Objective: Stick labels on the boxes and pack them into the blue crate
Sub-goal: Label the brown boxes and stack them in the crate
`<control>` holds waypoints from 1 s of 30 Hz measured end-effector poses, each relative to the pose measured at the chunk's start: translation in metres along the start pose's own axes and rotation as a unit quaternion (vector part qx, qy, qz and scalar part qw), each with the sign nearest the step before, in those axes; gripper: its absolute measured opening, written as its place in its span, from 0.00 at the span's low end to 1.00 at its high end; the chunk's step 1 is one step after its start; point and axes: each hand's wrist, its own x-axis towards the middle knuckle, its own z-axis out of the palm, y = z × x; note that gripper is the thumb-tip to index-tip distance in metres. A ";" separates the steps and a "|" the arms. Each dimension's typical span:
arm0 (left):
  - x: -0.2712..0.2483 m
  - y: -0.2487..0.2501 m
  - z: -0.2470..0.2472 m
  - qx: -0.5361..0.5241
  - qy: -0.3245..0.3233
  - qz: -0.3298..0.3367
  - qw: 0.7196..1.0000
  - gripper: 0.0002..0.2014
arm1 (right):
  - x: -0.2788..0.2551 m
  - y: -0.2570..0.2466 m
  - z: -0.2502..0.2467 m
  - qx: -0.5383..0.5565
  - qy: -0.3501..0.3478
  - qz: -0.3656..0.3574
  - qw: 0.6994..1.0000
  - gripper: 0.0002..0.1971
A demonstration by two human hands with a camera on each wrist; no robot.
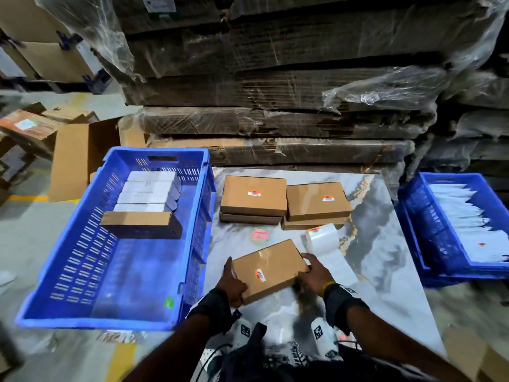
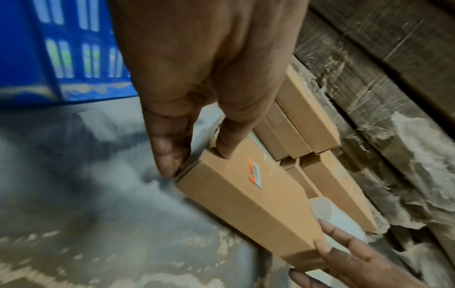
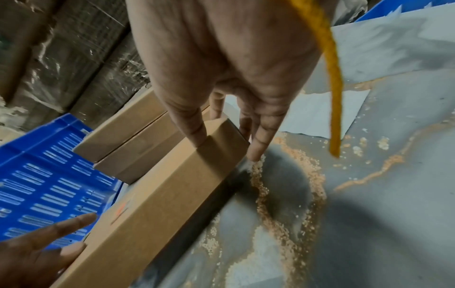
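Low in the middle of the head view, the left hand and the right hand pinch the two ends of a brown box, thumb on top and fingers down the side. It already wears its orange label, so I think it only needs to go into the blue crate at the left. The label roll sits just behind it. Farther up wait two small stacks of labelled boxes (the bottom ones hide their tops). In the crate's far end five boxes stand packed, so lots is left.
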 end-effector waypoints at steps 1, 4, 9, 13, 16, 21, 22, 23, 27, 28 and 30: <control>0.000 -0.004 0.001 -0.004 0.001 -0.004 1.000 0.50 | 0.002 0.000 0.001 -0.009 -0.005 0.002 1.000 0.31; 0.002 -0.007 0.005 0.002 0.017 0.000 1.000 0.50 | 0.008 -0.004 0.002 -0.037 -0.012 0.005 0.999 0.33; 0.011 -0.006 0.006 0.035 0.043 -0.001 0.998 0.52 | 0.014 -0.009 0.002 -0.067 -0.018 0.011 0.998 0.33; 0.022 -0.010 0.006 0.115 0.048 0.010 0.992 0.54 | 0.017 -0.014 0.002 -0.082 -0.017 0.016 0.996 0.35; 0.013 -0.001 0.007 0.164 0.064 0.035 0.984 0.51 | 0.018 -0.018 0.004 -0.114 -0.019 0.026 0.993 0.37; 0.009 0.009 0.009 0.209 0.076 0.037 0.974 0.49 | 0.017 -0.022 0.013 -0.172 -0.012 0.022 0.985 0.36; 0.008 0.011 0.010 0.227 0.082 0.041 0.970 0.49 | 0.015 -0.024 0.015 -0.194 -0.005 0.020 0.981 0.35; 0.005 0.013 0.011 0.252 0.090 0.047 0.963 0.48 | 0.013 -0.025 0.018 -0.217 0.008 0.015 0.976 0.34; 0.000 0.020 0.014 0.323 0.109 0.089 0.936 0.42 | 0.007 -0.032 0.024 -0.269 0.067 -0.041 0.960 0.23; 0.000 0.022 0.014 0.342 0.107 0.100 0.928 0.41 | 0.007 -0.034 0.026 -0.269 0.067 -0.060 0.959 0.21; 0.003 0.024 0.012 0.382 0.080 0.112 0.914 0.40 | 0.008 -0.038 0.029 -0.233 0.025 -0.083 0.969 0.17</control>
